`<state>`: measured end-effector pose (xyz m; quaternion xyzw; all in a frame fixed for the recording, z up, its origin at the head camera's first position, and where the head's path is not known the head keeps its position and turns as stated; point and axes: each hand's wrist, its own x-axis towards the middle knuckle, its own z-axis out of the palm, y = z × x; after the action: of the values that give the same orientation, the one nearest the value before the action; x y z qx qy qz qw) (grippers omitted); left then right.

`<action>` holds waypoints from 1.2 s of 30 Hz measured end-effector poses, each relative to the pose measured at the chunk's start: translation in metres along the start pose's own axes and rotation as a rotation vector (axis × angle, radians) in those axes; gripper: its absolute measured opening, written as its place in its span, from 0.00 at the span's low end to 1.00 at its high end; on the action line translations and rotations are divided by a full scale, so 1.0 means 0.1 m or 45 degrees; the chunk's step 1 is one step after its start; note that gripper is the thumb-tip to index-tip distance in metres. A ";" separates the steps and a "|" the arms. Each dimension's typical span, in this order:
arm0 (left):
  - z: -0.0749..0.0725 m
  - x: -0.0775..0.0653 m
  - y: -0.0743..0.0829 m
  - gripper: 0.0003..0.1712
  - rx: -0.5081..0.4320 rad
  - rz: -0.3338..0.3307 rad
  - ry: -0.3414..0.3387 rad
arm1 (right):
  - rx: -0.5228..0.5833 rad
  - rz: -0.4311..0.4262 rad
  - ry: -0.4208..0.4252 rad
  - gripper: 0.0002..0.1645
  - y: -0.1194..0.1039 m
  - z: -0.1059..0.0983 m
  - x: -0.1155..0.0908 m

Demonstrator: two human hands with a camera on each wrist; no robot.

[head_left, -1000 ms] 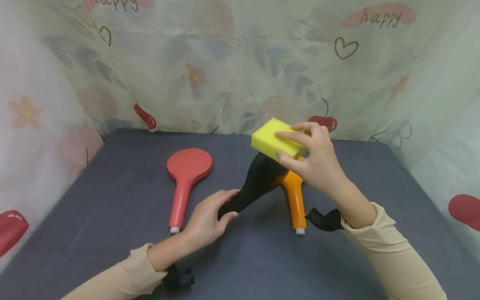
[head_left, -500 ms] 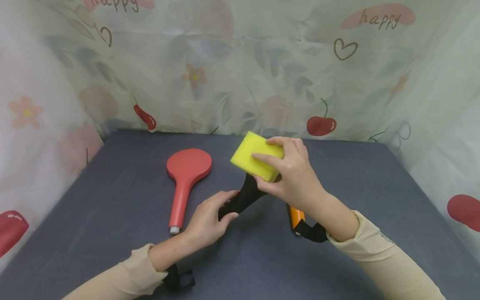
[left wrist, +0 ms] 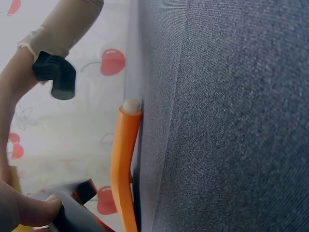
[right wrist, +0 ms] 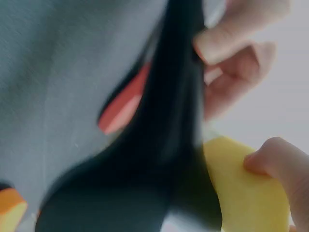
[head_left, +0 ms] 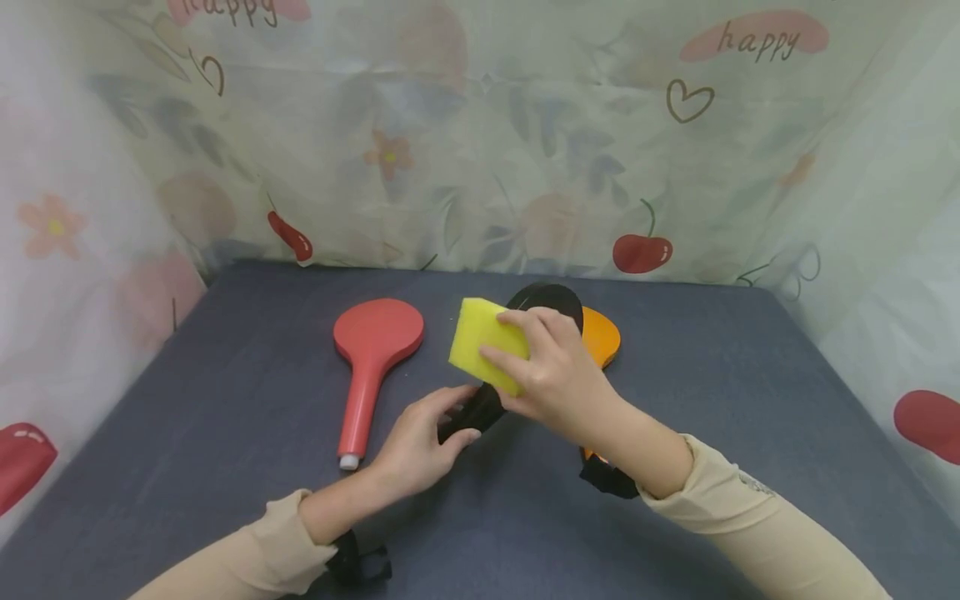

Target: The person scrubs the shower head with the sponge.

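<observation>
Two-handed, above the middle of the worktop (head_left: 247, 400): with the left hand (head_left: 416, 440) grips the black paddle (head_left: 553, 297) by its handle, slanted headfirst toward the far edge, and with the right hand (head_left: 561, 375) pinches the sponge (head_left: 476, 337) over the paddle's neck. Flat on the worktop, likewise headfirst toward the far edge: red paddle (head_left: 378, 330) left of centre, orange paddle (head_left: 603, 337) right of centre, partly hidden.

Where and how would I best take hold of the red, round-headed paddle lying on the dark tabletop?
Likely best by the slim, tubular handle of the red, round-headed paddle, from above on the near side: it lies flat, handle nearest, wide head away. The left hand, gripping the black, flared paddle, is close on its right, so clear that side first.
</observation>
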<state>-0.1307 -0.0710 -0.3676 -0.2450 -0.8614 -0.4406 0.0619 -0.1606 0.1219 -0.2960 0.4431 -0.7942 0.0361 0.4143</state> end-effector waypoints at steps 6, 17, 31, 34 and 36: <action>0.02 0.00 -0.01 0.26 -0.019 -0.040 -0.006 | -0.105 -0.109 0.008 0.26 -0.05 0.07 -0.05; 0.03 -0.01 -0.03 0.26 -0.154 -0.034 -0.053 | 0.111 0.312 -0.003 0.23 0.30 -0.05 -0.05; -0.01 0.02 -0.08 0.28 -0.507 -0.187 -0.153 | 0.429 1.030 0.011 0.25 0.69 -0.03 -0.42; -0.01 0.04 -0.09 0.29 -0.592 -0.232 -0.162 | 0.483 1.129 -0.015 0.28 0.71 -0.04 -0.47; -0.01 0.05 -0.09 0.29 -0.655 -0.270 -0.164 | 0.523 1.180 -0.037 0.29 0.72 -0.04 -0.50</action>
<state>-0.1399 -0.0741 -0.3722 -0.1887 -0.7441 -0.6324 -0.1035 -0.1971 0.2009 -0.3058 0.1167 -0.8896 0.3654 0.2480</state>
